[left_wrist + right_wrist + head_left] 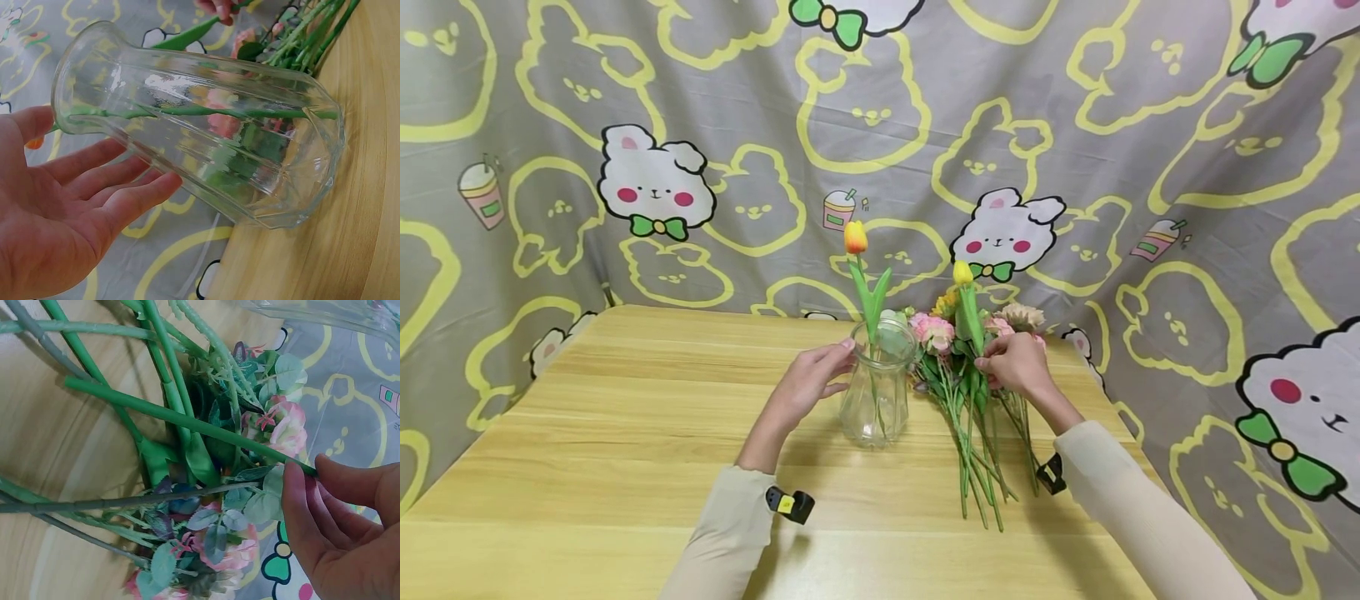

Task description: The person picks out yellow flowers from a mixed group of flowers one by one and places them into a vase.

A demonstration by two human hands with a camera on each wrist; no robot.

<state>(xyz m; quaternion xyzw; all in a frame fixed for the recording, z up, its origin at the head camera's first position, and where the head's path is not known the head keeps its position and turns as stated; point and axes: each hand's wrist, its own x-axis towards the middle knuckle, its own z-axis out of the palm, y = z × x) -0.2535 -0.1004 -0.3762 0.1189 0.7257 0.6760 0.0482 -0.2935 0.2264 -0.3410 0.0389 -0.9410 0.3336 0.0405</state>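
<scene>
A clear glass vase [874, 408] stands upright on the table, with one orange-red tulip [855, 238] inside it; the green stem shows through the glass. My left hand [812, 377] is at the vase's left side, fingers extended and touching or very near the rim. In the left wrist view the palm of that hand [75, 206] faces the glass. Right of the vase, my right hand [1017, 365] pinches the stem of a yellow tulip [963, 273], held upright above the other flowers. The right wrist view shows the stem [187, 422] between thumb and fingers, its lower end free.
Several artificial flowers lie right of the vase, among them pink blooms [936, 333] and a beige one [1024, 315], their green stems [977, 475] pointing toward the front. Behind the wooden table [647, 417] hangs a grey patterned curtain [737, 100].
</scene>
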